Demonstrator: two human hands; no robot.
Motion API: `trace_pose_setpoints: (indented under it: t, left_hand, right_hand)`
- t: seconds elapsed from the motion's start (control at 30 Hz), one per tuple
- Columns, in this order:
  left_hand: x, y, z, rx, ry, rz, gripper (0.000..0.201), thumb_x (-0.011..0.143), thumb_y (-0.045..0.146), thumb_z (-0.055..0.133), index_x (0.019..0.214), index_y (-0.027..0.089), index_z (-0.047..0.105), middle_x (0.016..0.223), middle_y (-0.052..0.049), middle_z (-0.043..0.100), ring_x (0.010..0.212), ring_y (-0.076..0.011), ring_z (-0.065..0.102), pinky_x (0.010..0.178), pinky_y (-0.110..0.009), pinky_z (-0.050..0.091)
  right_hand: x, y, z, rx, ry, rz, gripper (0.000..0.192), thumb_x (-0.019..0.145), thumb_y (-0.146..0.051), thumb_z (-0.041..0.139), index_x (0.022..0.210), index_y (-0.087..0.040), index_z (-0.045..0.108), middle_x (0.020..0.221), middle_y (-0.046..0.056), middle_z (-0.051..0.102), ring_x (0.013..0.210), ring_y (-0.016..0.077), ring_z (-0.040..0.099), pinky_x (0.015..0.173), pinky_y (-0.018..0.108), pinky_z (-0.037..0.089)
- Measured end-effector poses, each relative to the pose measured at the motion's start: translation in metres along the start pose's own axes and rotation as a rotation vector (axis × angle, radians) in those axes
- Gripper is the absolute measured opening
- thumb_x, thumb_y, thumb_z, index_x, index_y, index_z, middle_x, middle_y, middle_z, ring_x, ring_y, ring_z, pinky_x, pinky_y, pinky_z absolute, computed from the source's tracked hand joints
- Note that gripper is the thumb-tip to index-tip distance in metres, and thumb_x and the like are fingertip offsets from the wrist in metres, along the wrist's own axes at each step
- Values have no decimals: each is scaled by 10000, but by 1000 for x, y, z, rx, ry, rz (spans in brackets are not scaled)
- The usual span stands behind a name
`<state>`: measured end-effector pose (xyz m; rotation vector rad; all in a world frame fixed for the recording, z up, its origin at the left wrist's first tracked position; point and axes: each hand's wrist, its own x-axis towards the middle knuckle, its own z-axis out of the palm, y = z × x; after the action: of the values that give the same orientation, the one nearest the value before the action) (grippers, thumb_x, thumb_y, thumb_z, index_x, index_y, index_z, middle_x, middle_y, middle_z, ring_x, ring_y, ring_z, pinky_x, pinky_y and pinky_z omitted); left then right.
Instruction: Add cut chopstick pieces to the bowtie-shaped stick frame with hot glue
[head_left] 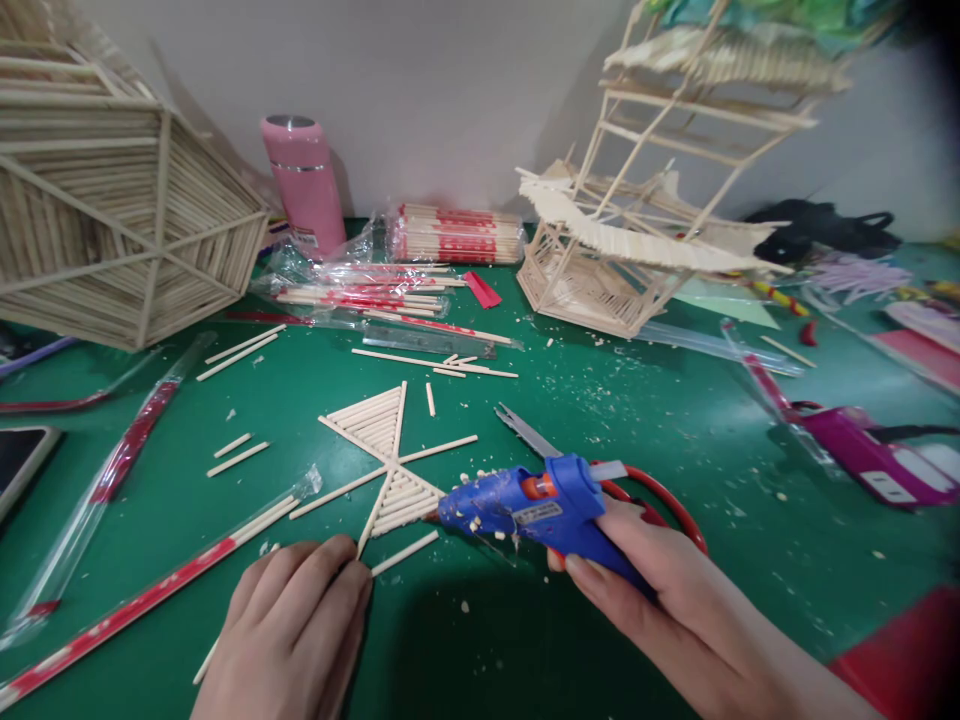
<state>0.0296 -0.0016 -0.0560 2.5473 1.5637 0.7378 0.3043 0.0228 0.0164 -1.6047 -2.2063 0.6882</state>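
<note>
My right hand grips a blue hot glue gun, its nozzle pointing left at a star-shaped frame of wooden sticks. The nozzle tip meets the corner of the frame's lower filled triangle; the upper triangle is also filled with rows of sticks. Fingers together and curled down, my left hand rests by the frame's lower end. A short wooden stick sticks out from its fingertips, which are partly hidden. Scissors with red handles lie behind the glue gun.
Loose sticks and wrapped stick packs lie about the green table. A pink flask stands behind, between a woven stick panel and a tiered stick model. A purple power strip lies at right, a phone at left.
</note>
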Motion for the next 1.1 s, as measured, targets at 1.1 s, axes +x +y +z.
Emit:
trace_pose_setpoints:
  t: [1.1]
  left_hand:
    - [-4,-4,2,24,-27,17,295,934,348,315,1015,212,564,1004,-36,626,927,-213,510,824,-354,360]
  right_hand:
    - [1,0,1,-6,3,-4,242,871,-347,454,1065,-243,554,896,32,668,778,182,643,679,275,549]
